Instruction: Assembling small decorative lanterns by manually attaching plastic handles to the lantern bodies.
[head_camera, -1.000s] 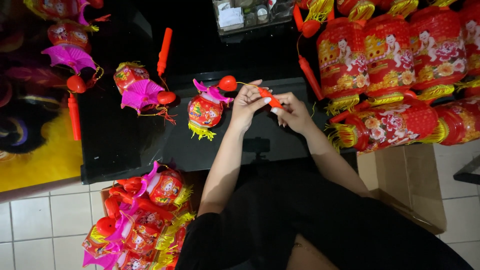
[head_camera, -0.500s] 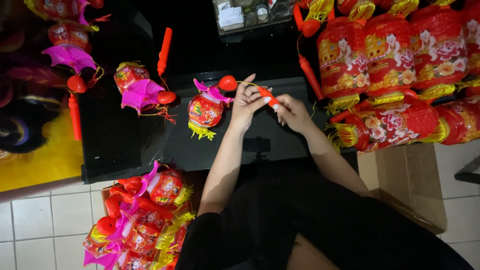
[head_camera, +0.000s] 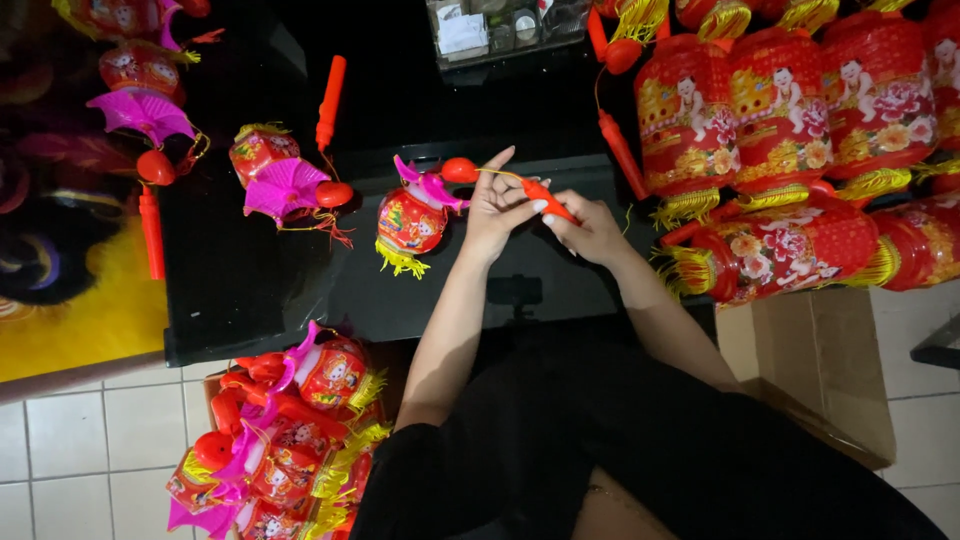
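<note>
View from above of a person seated at a dark counter (head_camera: 260, 290). Both hands meet over its middle: the left hand (head_camera: 498, 205) pinches the near end of a slim orange handle (head_camera: 548, 198) between thumb and forefinger, the other fingers fanned upward, while the right hand (head_camera: 590, 228) is closed around the handle's other end. A thin yellow cord (head_camera: 502, 173) runs from the handle to a red ball (head_camera: 460, 169), which sits atop a small red paper lantern (head_camera: 410, 222) with a pink fin and yellow fringe; the lantern lies on the counter just left of the left hand. Farther left lie a second small lantern (head_camera: 265, 165) with a pink fan and an orange stick (head_camera: 329, 102), well apart from the hands. Large red lanterns (head_camera: 780, 110) with gold fringe crowd the right side. A heap of small lanterns (head_camera: 290, 440) rests on the tiled floor (head_camera: 90, 450) at lower left, and a cardboard box (head_camera: 820, 370) stands at lower right.
</note>
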